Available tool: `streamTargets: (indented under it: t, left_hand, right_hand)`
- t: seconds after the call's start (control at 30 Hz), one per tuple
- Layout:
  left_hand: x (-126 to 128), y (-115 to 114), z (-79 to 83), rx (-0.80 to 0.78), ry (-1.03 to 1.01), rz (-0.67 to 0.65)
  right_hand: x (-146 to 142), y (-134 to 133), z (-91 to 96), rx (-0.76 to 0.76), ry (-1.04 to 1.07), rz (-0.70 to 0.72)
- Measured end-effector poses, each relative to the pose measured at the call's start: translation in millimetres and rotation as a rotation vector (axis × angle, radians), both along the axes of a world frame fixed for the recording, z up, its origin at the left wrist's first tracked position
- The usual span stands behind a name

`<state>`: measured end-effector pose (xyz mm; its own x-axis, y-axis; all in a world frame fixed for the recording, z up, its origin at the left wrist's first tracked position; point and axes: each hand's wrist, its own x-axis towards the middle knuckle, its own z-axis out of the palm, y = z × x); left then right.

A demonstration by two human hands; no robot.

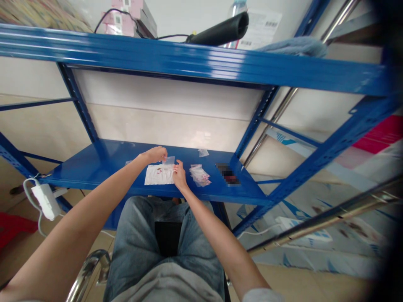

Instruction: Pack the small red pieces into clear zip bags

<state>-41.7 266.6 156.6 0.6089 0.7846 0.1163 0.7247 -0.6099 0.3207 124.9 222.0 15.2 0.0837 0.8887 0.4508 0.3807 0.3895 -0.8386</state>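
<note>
My left hand (154, 154) reaches over a blue steel shelf (103, 167) and pinches the top of a small clear plastic bag (169, 160). My right hand (179, 175) sits just below that bag, its fingertips at the bag's lower edge; whether they grip it is hard to see. Under both hands lies a white printed sheet (159, 174) with small red marks. To the right is a loose pile of small clear bags (200, 175), and another single bag (203, 152) lies further back. A pixelated dark object (227, 174) rests near the shelf's right end.
A blue upper shelf beam (189, 58) crosses above, with boxes, a cable and a dark tube beyond it. Blue uprights stand at both sides. A white power adapter (45, 201) hangs at the left. My denim-covered lap (166, 239) lies below the shelf, beside a chrome chair arm (88, 268).
</note>
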Motion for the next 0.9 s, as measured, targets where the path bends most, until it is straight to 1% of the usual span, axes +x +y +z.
streamTargets:
  t: [0.23,0.37,0.43,0.47,0.5,0.57,0.63,0.7,0.73,0.77,0.83,0.9]
  left_hand:
    - [-2.6,-5.4,-0.5,0.018,-0.018,0.046]
    - [-10.1,-5.6,8.8,0.027,-0.083,0.058]
    - [-19.0,-10.0,13.5,0.052,-0.138,0.079]
    - [-24.3,-14.7,14.1,0.066,-0.196,0.105]
    - [-29.9,-21.4,13.1,0.084,-0.266,0.142]
    - [-41.0,-40.3,4.9,0.076,-0.676,0.293]
    - [-51.6,-63.5,-10.9,0.038,-1.056,0.462]
    - [-62.2,-85.6,-30.9,0.026,-1.342,0.625]
    - [-67.6,-94.7,-41.0,-0.012,-1.459,0.681]
    - [-73.2,-102.1,-50.5,-0.075,-1.573,0.725]
    - [-83.5,-111.5,-66.0,-0.214,-1.746,0.741]
    - [-91.0,-115.1,-75.2,-0.332,-1.856,0.773]
  right_hand:
    - [0.3,0.4,-1.8,-0.002,0.023,0.008]
    - [1.2,-0.8,-1.3,-0.013,0.026,0.008]
    - [1.5,-1.4,-0.4,-0.026,0.029,0.008]
    - [1.5,-1.8,0.4,-0.033,0.032,0.008]
    - [1.2,-2.5,1.4,-0.039,0.036,0.005]
    - [0.1,-5.1,4.5,-0.031,0.043,-0.001]
    - [-1.1,-10.9,9.4,0.024,0.051,-0.013]
    - [-0.5,-20.6,16.6,0.115,0.046,-0.017]
    - [1.5,-26.7,21.1,0.16,0.03,-0.016]
    - [5.1,-33.1,26.2,0.2,0.002,-0.015]
    - [18.1,-45.2,37.5,0.251,-0.094,-0.018]
    - [39.0,-53.4,48.8,0.27,-0.225,-0.047]
